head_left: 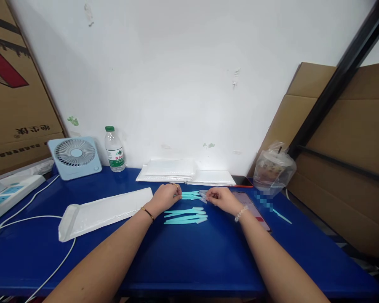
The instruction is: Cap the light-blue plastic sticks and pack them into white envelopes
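Several turquoise eyebrow razors [190, 195] lie in an upper row between my hands. My left hand [166, 197] is closed, its fingertips pinching the handle end of a razor there. At the opposite end, my right hand [222, 199] has its thumb and finger pressed together at a translucent blade cover [203, 197]. Nearer to me, several more turquoise razors [186, 220] rest side by side on the blue table [189, 261], their tips pointing right. One more turquoise razor [282, 216] lies apart on the right, partly blurred out.
White padded envelopes [169, 169] are stacked at the wall, and a long one [107, 212] lies left. Also left are a fan [76, 158], a water bottle [114, 151], and a power strip [15, 193] with cables. A phone [255, 210] and bagged drink [273, 168] stand right.
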A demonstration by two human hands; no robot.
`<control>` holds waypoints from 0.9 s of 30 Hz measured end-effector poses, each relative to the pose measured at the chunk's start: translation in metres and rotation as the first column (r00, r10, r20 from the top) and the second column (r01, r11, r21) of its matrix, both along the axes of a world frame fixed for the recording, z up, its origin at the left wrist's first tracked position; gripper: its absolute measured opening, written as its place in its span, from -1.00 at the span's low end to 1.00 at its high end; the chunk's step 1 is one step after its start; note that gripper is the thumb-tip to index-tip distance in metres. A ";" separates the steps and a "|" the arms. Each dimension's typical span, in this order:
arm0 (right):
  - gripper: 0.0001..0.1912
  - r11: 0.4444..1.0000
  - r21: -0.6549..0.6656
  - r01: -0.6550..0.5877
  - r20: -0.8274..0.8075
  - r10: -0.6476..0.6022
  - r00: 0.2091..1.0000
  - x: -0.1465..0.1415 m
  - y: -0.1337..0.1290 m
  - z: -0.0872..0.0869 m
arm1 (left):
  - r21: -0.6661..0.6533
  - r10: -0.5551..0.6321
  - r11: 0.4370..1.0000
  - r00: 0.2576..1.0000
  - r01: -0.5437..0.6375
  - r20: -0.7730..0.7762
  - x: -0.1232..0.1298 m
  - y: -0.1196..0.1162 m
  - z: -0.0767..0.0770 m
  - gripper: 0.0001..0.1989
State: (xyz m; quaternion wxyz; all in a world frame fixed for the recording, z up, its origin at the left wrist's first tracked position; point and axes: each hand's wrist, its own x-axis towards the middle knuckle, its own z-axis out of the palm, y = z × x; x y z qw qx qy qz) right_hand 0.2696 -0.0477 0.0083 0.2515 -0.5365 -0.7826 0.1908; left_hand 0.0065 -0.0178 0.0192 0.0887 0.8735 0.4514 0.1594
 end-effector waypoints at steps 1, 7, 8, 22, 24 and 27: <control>-0.79 1.000 -0.012 -0.020 -0.028 0.019 0.999 -0.002 -0.001 0.001 | -0.004 0.001 1.000 1.000 -0.001 0.009 0.000 0.000 0.000 -0.89; -0.76 0.999 -0.014 -0.041 -0.058 0.040 0.997 -0.006 -0.005 0.004 | -0.033 0.005 0.999 0.999 -0.003 0.044 0.000 0.001 0.001 -0.88; -0.77 0.999 -0.015 -0.040 -0.057 0.039 0.998 -0.006 -0.005 0.004 | -0.034 0.004 0.999 0.999 -0.002 0.049 0.000 0.000 0.001 -0.88; -0.76 0.991 -0.055 -0.121 -0.058 0.117 0.991 -0.008 -0.006 0.003 | -0.108 -0.133 0.985 0.991 0.132 0.004 0.003 -0.007 0.004 -0.74; -0.83 0.996 0.018 -0.086 0.010 0.086 0.996 -0.007 -0.004 0.000 | -0.008 -0.104 0.995 0.994 0.104 -0.042 0.002 -0.004 0.002 -0.78; -0.91 0.992 0.077 -0.101 0.109 0.092 0.990 -0.009 -0.001 -0.004 | 0.063 -0.060 0.996 0.993 0.067 -0.102 0.000 0.001 0.000 -0.80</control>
